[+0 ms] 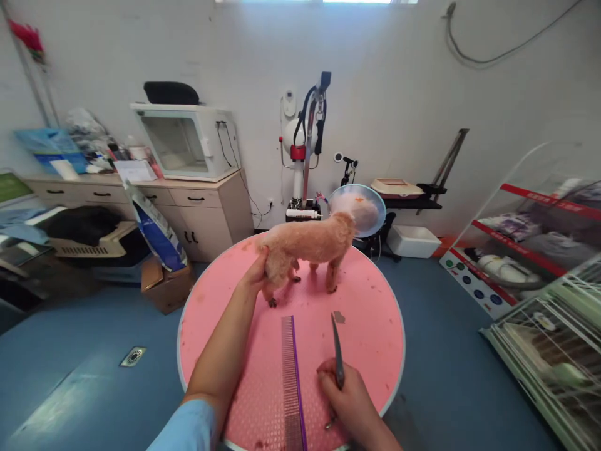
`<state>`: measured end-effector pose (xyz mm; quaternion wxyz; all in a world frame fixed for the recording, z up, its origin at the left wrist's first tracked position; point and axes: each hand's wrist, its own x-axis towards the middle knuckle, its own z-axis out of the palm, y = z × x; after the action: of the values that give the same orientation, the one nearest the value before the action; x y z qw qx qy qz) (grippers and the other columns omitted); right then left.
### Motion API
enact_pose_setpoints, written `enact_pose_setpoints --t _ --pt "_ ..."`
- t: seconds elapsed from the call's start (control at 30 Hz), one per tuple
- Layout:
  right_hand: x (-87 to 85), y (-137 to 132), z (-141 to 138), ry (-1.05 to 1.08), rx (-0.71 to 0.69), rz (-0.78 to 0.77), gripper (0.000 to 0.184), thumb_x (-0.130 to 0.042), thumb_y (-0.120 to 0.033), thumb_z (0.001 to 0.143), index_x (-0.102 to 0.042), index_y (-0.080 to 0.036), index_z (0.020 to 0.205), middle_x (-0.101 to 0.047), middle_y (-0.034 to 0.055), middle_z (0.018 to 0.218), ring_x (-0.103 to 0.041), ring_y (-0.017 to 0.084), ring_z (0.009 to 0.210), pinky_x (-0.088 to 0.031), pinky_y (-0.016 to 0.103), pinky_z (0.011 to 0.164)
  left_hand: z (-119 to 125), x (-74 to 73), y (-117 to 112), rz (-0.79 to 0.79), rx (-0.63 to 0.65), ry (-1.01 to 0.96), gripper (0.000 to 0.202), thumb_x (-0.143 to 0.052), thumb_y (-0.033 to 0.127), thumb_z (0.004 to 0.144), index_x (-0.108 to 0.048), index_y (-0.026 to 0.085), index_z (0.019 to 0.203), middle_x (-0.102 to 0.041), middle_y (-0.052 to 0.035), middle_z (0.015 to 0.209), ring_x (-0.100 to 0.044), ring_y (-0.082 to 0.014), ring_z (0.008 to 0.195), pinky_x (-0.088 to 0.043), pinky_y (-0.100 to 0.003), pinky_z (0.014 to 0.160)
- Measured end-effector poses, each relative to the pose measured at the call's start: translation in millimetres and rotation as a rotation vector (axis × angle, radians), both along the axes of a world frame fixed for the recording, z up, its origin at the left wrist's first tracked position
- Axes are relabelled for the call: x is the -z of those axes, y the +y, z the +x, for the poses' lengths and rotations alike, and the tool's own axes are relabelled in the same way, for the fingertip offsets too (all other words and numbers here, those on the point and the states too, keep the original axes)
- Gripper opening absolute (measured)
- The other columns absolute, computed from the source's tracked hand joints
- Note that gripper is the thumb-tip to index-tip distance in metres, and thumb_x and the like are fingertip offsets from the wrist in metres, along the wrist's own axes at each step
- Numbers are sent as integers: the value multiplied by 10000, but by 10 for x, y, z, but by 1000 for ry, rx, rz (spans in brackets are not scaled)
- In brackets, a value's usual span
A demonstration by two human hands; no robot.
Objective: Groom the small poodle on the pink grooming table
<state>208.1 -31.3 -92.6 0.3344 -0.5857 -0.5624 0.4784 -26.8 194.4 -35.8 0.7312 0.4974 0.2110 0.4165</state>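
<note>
A small tan dog (307,245) with a clear cone collar (364,207) stands on a round pink grooming table (375,338), facing right. My left hand (257,270) is closed on the dog's rear, at its hindquarters. My right hand (345,394) sits near the table's front edge and grips a pair of scissors (337,351), blades pointing away toward the dog. A long purple-edged metal comb (292,376) lies flat on the table between my two arms.
A dryer stand (307,150) rises behind the table. At the left stand a cabinet with a white drying box (185,141), a pet-food bag (157,228), a cardboard box (164,285) and a carrier (89,235). Wire cages (554,338) and shelves stand right. A floor drain (133,356) lies left.
</note>
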Motion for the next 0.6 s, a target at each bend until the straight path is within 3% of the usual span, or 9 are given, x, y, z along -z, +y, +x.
enact_pose_setpoints --t 0.1,0.17,0.27,0.37,0.43,0.5,0.6 --pt "-122 215 -217 119 -140 116 202 -408 -337 850 -524 -187 780 -531 -15 659 -507 108 565 -418 214 537 -54 3 25 -19 65 -92 940 -406 839 651 -574 73 1169 -662 -175 993 -599 -290 875 -416 -398 811" --pt "-141 379 -394 173 -249 87 181 -415 -319 846 -484 -193 737 -544 -16 666 -515 101 578 -409 209 547 -75 -16 17 -24 75 -132 889 -476 823 625 -614 102 1125 -668 -160 993 -608 -274 869 -425 -366 795" --pt "-107 592 -647 310 -361 -191 177 -453 -379 819 -450 -202 809 -580 -25 600 -526 100 481 -391 213 502 -83 -55 -16 -44 44 -127 861 -504 811 619 -633 111 1101 -679 -145 935 -613 -229 738 -447 -339 720" --pt "-89 710 -802 552 -400 -450 361 -598 -409 721 -412 -208 956 -651 -3 667 -616 132 547 -404 217 520 -71 -78 -40 -32 -21 -101 882 -473 809 645 -612 78 1120 -675 -157 896 -600 -226 691 -456 -342 670" --pt "-109 740 -845 679 -403 -449 526 -745 -310 568 -434 -192 976 -676 25 788 -647 144 648 -432 232 573 -56 -81 -42 -22 -106 -97 875 -365 800 719 -584 75 1158 -664 -166 923 -601 -247 748 -456 -362 689" --pt "-147 755 -864 724 -366 -392 572 -791 -217 467 -480 -168 944 -673 29 813 -645 149 669 -454 260 611 -39 -82 -37 -30 -188 -91 862 -221 769 787 -548 93 1210 -653 -163 947 -594 -255 789 -450 -382 713" --pt "-210 792 -894 721 -336 -340 477 -763 -198 490 -523 -157 900 -666 14 765 -643 156 666 -458 278 624 -19 -86 -26 -21 -266 -66 868 -109 739 817 -500 110 1268 -643 -152 947 -579 -252 791 -439 -385 717"
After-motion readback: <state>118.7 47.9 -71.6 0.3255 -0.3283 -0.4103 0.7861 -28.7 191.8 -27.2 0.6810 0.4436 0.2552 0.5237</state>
